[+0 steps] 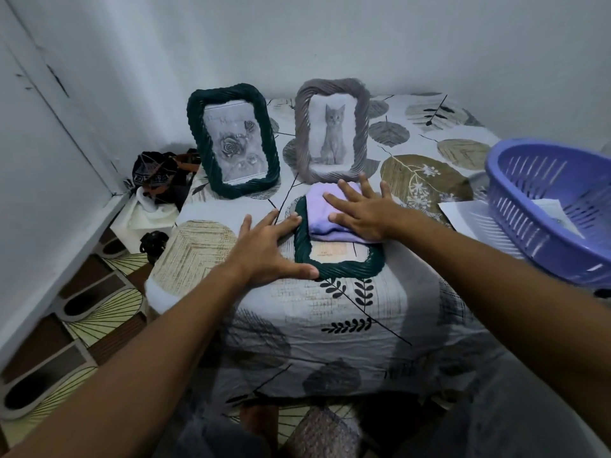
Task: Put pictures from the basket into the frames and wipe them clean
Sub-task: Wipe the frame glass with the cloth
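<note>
Surface: table [330, 309] draped in a pale cloth printed with large grey, tan and black leaves, filling the centre and right of the picture.
Room: plain pale walls across the top; patterned brown and cream floor tiles [76, 312] at lower left; dark bag [158, 173] and white cloth heaped at the left, beside the table corner.
Basket: purple slotted plastic basket [542, 206] at the right edge, tilted, a sheet of paper [550, 209] inside; another white sheet [469, 214] flat on the table, partly under the basket's near side.
Standing frames: dark green woven picture frame with a rose picture [233, 140], upright at upper centre-left; grey woven picture frame with a kitten picture [332, 130], upright just to its right.
Flat frame: second dark green woven frame [334, 269] lying face up at centre, a picture showing in its lower part.
Cloth: folded lilac cloth [325, 214] on the upper half of the flat frame.
Left hand [264, 249]: fingers spread, thumb and fingertips touching the flat frame's left edge and lower left corner.
Right hand [360, 209]: palm down, fingers spread straight, pressing on the lilac cloth.
</note>
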Available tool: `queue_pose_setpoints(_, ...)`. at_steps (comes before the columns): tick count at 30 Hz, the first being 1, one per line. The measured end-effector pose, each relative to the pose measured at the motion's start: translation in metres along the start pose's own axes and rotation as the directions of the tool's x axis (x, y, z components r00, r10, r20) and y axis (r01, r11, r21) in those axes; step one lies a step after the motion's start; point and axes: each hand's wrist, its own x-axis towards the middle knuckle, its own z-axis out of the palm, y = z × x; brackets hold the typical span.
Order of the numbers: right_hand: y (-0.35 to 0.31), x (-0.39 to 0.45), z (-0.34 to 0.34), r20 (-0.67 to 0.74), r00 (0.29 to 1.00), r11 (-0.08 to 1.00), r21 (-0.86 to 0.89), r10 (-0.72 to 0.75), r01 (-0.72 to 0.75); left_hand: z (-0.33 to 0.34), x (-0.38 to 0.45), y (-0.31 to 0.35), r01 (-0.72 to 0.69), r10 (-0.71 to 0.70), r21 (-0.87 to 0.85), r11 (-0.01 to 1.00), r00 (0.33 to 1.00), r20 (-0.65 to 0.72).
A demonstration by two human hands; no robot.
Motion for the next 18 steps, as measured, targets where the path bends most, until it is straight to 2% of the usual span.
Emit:
queue_pose_setpoints(10,-0.004,-0.029,0.008,0.048,0.998,0.999,0.044,-0.029,0.027,0.000,-0.001,0.000,0.005,-0.005,0.002,1.000,1.000,-0.007)
queue_pose_setpoints(13,-0.001,-0.033,0.004,0.037,0.998,0.975,0.219,-0.055,0.045,0.000,-0.002,0.001,0.005,-0.005,-0.016,1.000,1.000,-0.012)
queue_pose_setpoints(16,0.014,-0.042,-0.006,0.004,0.998,0.890,0.454,-0.056,0.048,-0.001,-0.002,0.001,0.004,-0.004,-0.019,1.000,1.000,-0.007)
queue_pose_setpoints(18,0.026,-0.051,-0.011,0.040,0.998,0.866,0.500,-0.049,0.023,0.000,-0.002,0.001,0.003,-0.003,-0.019,1.000,1.000,-0.003)
